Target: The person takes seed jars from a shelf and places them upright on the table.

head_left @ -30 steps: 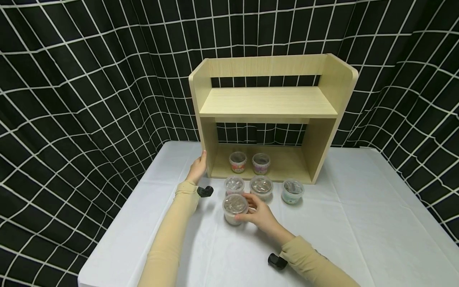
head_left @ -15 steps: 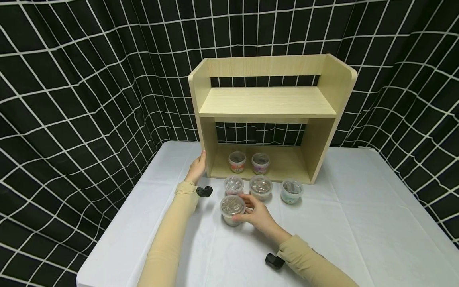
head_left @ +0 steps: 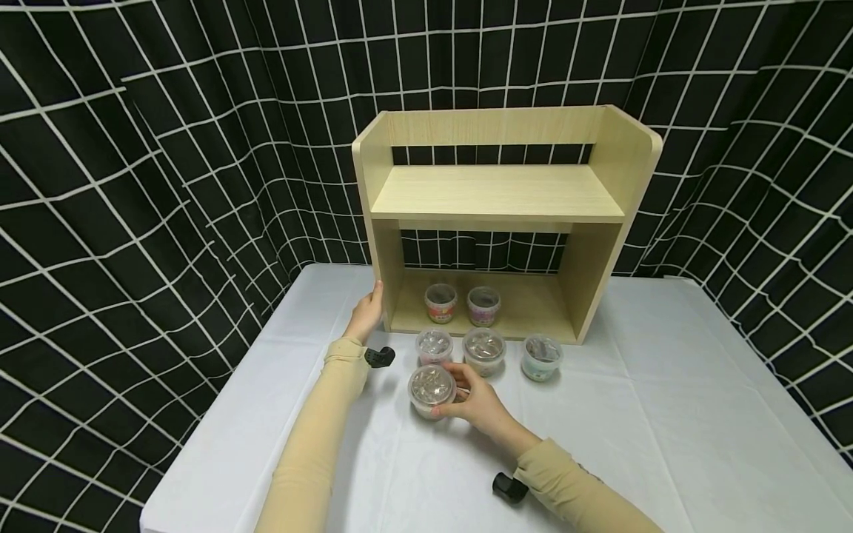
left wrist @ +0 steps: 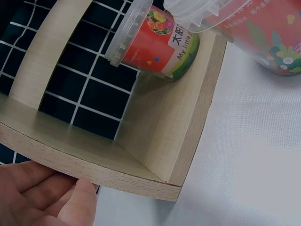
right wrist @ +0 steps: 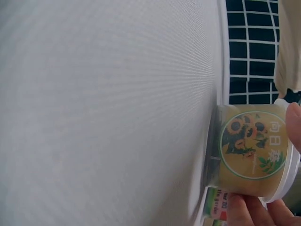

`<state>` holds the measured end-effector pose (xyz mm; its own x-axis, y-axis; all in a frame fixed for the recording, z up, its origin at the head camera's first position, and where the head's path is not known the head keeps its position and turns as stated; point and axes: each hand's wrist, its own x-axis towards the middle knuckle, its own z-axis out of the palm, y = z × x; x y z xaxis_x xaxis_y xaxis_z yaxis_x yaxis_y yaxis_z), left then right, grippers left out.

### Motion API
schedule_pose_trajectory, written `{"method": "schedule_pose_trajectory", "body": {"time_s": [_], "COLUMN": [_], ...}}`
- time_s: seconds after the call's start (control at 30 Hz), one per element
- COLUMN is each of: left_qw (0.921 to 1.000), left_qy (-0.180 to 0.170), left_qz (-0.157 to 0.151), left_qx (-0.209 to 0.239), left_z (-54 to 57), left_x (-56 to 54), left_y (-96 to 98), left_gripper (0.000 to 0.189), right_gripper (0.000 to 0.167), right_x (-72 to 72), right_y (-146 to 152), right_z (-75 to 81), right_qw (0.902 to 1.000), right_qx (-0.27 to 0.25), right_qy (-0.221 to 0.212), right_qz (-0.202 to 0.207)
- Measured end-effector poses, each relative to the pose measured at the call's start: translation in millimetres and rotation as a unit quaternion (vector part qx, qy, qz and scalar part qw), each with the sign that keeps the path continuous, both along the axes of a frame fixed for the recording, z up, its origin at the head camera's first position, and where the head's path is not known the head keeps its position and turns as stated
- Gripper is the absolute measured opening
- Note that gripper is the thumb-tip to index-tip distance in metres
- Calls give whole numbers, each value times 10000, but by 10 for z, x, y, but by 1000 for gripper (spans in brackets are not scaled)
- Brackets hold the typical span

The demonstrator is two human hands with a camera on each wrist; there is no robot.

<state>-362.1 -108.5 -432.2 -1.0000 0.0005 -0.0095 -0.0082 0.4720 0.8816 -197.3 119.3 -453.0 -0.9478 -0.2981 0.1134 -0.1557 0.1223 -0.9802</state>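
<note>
My right hand [head_left: 485, 402] grips a lidded plastic cup [head_left: 429, 400] by its side, thumb in front and fingers behind. In the right wrist view this cup [right wrist: 251, 150] has a yellowish sunflower label; its base is at or very near the white cloth. Just behind it are a pinkish lidded cup [head_left: 435, 349] and a cup with pale contents [head_left: 485, 352]; a greenish cup [head_left: 541, 360] stands to the right. My left hand [head_left: 365, 314] touches the outer left side of the wooden shelf [head_left: 500, 191]; in the left wrist view its thumb [left wrist: 81, 202] lies near the front edge.
On the shelf's lower board stand a red-labelled cup [head_left: 440, 305] and a purple-labelled cup [head_left: 483, 307]. White cloth covers the table [head_left: 673, 414]. Black curtains [head_left: 166, 222] with white grid lines hang behind and at both sides.
The cup in my right hand shifted slightly left, then stayed nearly in place. My left hand has stayed at the shelf's side.
</note>
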Motion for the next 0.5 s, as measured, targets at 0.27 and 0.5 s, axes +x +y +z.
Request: {"method": "schedule_pose_trajectory", "body": {"time_s": [0.27,0.5], "left_qw": [10000,10000], "left_qy": [42,17], "left_qz": [-14,53], "left_qx": [-47,-73], "left_z": [3,0], "left_x": [-1,-4], "left_y": [7,12], "left_gripper": [85,85], "right_gripper": [76,76], "right_x": [10,34], "right_y": [-8,-23], "right_z": [13,76], "right_qw": [10000,9997], "right_qx": [30,238], "right_qy": [33,25], "right_qz": [11,7]}}
